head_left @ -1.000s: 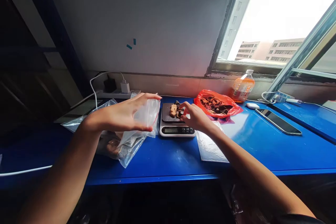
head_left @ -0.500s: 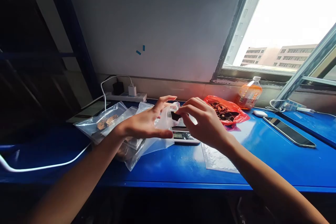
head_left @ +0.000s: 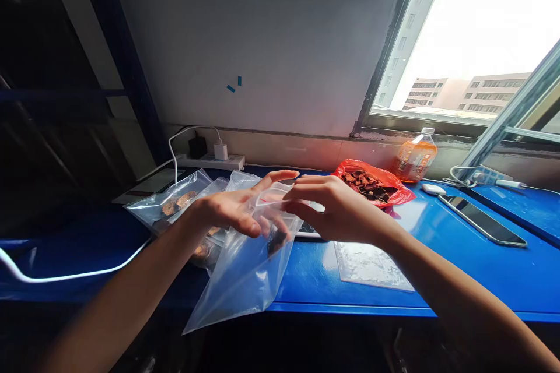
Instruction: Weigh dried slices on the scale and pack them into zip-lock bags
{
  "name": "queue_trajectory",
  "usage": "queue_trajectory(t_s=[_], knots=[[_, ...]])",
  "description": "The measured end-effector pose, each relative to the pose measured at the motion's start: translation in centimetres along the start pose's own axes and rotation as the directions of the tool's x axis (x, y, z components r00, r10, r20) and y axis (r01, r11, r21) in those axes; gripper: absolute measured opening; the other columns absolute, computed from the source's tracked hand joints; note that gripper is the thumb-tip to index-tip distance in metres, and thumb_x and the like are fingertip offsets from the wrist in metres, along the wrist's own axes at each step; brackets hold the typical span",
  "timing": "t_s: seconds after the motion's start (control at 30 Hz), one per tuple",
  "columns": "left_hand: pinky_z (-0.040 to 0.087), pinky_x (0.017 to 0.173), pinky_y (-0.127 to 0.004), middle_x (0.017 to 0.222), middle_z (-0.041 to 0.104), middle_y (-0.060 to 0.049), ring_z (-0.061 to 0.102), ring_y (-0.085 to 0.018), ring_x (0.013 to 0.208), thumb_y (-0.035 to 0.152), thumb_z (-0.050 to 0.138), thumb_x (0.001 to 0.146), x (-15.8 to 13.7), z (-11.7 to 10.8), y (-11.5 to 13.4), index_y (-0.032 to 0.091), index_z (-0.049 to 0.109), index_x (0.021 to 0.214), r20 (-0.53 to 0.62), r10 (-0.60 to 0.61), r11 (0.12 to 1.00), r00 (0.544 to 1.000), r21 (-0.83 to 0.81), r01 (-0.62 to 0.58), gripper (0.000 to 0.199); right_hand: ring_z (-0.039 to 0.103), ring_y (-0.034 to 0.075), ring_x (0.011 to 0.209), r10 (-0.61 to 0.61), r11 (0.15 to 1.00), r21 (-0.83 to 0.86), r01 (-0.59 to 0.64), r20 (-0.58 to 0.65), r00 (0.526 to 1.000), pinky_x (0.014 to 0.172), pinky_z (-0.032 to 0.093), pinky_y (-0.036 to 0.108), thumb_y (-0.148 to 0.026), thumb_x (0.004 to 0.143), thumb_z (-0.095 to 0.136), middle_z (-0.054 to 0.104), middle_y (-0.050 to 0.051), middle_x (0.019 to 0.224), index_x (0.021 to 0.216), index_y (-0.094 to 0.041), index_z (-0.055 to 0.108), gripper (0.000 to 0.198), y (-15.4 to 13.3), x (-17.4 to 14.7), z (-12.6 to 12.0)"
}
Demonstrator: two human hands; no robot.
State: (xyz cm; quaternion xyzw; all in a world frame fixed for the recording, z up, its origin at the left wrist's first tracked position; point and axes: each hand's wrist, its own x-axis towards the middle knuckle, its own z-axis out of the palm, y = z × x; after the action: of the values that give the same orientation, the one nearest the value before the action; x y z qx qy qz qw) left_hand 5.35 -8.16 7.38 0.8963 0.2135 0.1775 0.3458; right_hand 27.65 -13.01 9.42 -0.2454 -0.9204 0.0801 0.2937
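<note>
Holding a clear zip bag (head_left: 245,280) at its mouth near the middle of the frame, the left hand (head_left: 238,210) had its thumb and fingers pinched on the bag's near edge, with the forefinger stretched out toward the right. The right hand (head_left: 336,210) met it from the right, its fingers curled together on the opposite lip of the bag's opening. The bag hung down from both hands toward the lower centre, past the front edge of the blue table (head_left: 459,268), and a few dark pieces (head_left: 276,240) sat inside it just below the fingers.

Behind the hands a scale (head_left: 311,232) was mostly hidden, only its front edge showing. Left of centre lay filled clear bags (head_left: 175,203) with brown contents, overlapping one another. A flat empty bag (head_left: 371,265) lay on the table under the right forearm. Toward the upper right sat a red plastic bag (head_left: 371,183) open on dark chips, an orange drink bottle (head_left: 413,157) beside it against the window ledge, a phone (head_left: 481,220) lying flat, and a small white object (head_left: 431,189) between bottle and phone. At upper left a power strip (head_left: 210,158) with chargers rested by the wall, a white cable (head_left: 65,275) trailing to the left edge.
</note>
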Motion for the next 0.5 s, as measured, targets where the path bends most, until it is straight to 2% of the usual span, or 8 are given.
queue_trajectory(t_s=[0.1, 0.2, 0.27, 0.3, 0.37, 0.43, 0.47, 0.5], knots=[[0.050, 0.077, -0.038, 0.092, 0.072, -0.005, 0.069, -0.025, 0.082, 0.052, 0.066, 0.066, -0.1, -1.4, 0.2, 0.031, 0.041, 0.134, 0.190, -0.005, 0.955, 0.982, -0.289, 0.061, 0.076, 0.057, 0.010, 0.061, 0.100, 0.989, 0.102, -0.105, 0.054, 0.994, 0.058, 0.044, 0.022, -0.025, 0.090, 0.055, 0.066, 0.001, 0.072, 0.084, -0.017, 0.067, 0.015, 0.3, 0.5, -0.5], [0.052, 0.074, -0.035, 0.106, 0.071, -0.010, 0.068, -0.026, 0.092, 0.046, 0.065, 0.070, -0.1, -3.7, 0.6, 0.026, 0.030, 0.142, 0.176, -0.058, 0.946, 0.983, -0.305, 0.111, 0.083, 0.052, 0.007, 0.054, 0.199, 0.971, 0.138, -0.195, -0.017, 0.980, 0.052, 0.039, 0.020, -0.029, 0.087, 0.059, 0.059, -0.002, 0.062, 0.081, -0.015, 0.065, 0.017, 1.0, 1.0, -0.9], [0.052, 0.075, -0.033, 0.115, 0.068, -0.012, 0.067, -0.025, 0.097, 0.042, 0.062, 0.076, 0.0, -5.0, 1.2, 0.025, 0.028, 0.144, 0.035, -0.182, 0.973, 0.983, -0.135, 0.185, 0.077, 0.052, 0.007, 0.054, 0.278, 0.950, 0.185, -0.251, -0.142, 0.950, 0.053, 0.041, 0.021, -0.033, 0.086, 0.061, 0.057, -0.002, 0.061, 0.080, -0.015, 0.063, 0.019, 1.7, 1.5, -1.0], [0.052, 0.076, -0.033, 0.117, 0.067, -0.012, 0.066, -0.025, 0.098, 0.042, 0.059, 0.079, 0.0, -5.4, 1.6, 0.025, 0.031, 0.143, -0.080, -0.238, 0.971, 0.968, -0.025, 0.237, 0.071, 0.054, 0.008, 0.055, 0.310, 0.934, 0.242, -0.263, -0.181, 0.933, 0.054, 0.042, 0.021, -0.035, 0.087, 0.060, 0.057, -0.002, 0.061, 0.081, -0.015, 0.061, 0.021, 2.1, 1.8, -1.0], [0.051, 0.081, -0.037, 0.121, 0.065, -0.012, 0.064, -0.026, 0.103, 0.046, 0.053, 0.085, 0.1, -5.3, 2.7, 0.024, 0.038, 0.140, -0.356, -0.265, 0.918, 0.896, 0.191, 0.348, 0.061, 0.058, 0.009, 0.059, 0.360, 0.871, 0.416, -0.263, -0.175, 0.916, 0.058, 0.046, 0.022, -0.039, 0.090, 0.055, 0.059, -0.002, 0.063, 0.088, -0.015, 0.058, 0.024, 2.9, 2.3, -0.8], [0.045, 0.094, -0.045, 0.131, 0.058, -0.014, 0.056, -0.030, 0.117, 0.052, 0.048, 0.088, 0.4, -4.0, 3.8, 0.022, 0.040, 0.140, -0.592, -0.141, 0.815, 0.793, 0.385, 0.432, 0.061, 0.062, 0.011, 0.064, 0.393, 0.752, 0.609, -0.254, -0.104, 0.914, 0.059, 0.051, 0.023, -0.042, 0.092, 0.052, 0.063, 0.000, 0.067, 0.101, -0.017, 0.056, 0.027, 3.5, 2.9, -0.3], [0.038, 0.103, -0.049, 0.141, 0.049, -0.015, 0.047, -0.034, 0.126, 0.058, 0.053, 0.084, 0.6, -3.1, 4.1, 0.020, 0.038, 0.142, -0.640, -0.027, 0.733, 0.768, 0.509, 0.450, 0.071, 0.064, 0.012, 0.067, 0.396, 0.681, 0.688, -0.249, -0.061, 0.916, 0.060, 0.053, 0.024, -0.043, 0.092, 0.052, 0.064, 0.000, 0.072, 0.110, -0.019, 0.053, 0.030, 3.7, 3.1, 0.1], [0.030, 0.108, -0.052, 0.148, 0.040, -0.015, 0.038, -0.037, 0.133, 0.063, 0.058, 0.078, 0.8, -2.1, 4.3, 0.021, 0.034, 0.145, -0.622, 0.042, 0.674, 0.782, 0.595, 0.438, 0.083, 0.066, 0.013, 0.069, 0.392, 0.613, 0.750, -0.247, -0.017, 0.920, 0.061, 0.054, 0.026, -0.042, 0.091, 0.053, 0.066, 0.001, 0.076, 0.118, -0.021, 0.049, 0.034, 3.8, 3.3, 0.4]])
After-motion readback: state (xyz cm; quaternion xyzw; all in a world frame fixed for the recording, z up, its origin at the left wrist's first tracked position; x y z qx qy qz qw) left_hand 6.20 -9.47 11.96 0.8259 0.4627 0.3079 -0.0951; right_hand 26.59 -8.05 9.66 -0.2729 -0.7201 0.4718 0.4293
